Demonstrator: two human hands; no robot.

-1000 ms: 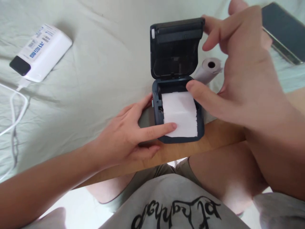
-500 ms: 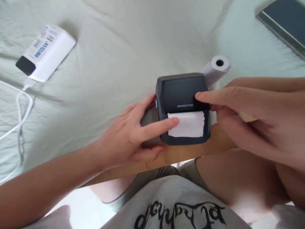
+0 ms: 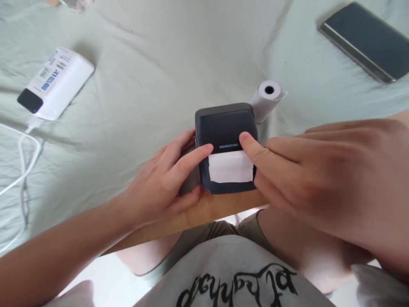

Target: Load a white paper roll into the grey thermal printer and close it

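Note:
A dark label printer marked NIIMBOT sits at the table's front edge, its lid down. A white paper strip comes out below the lid and lies over the printer's lower front. My left hand grips the printer's left side, with one fingertip on the lid's lower left and the thumb low near the corner. My right hand holds the right side, a fingertip pressed on the lid's lower right. Its other fingers are curled and partly hidden. Behind the printer's back right corner stands a white paper roll with a dark core.
A white power bank with a label lies at the left, a white cable plugged into it. At the back right is a dark phone-like slab. A pale green cloth covers the table, its wooden edge showing in front.
My left fingertip has moved from the paper strip up onto the lid. My right hand has come further around the printer's right side. The whole view has shifted slightly.

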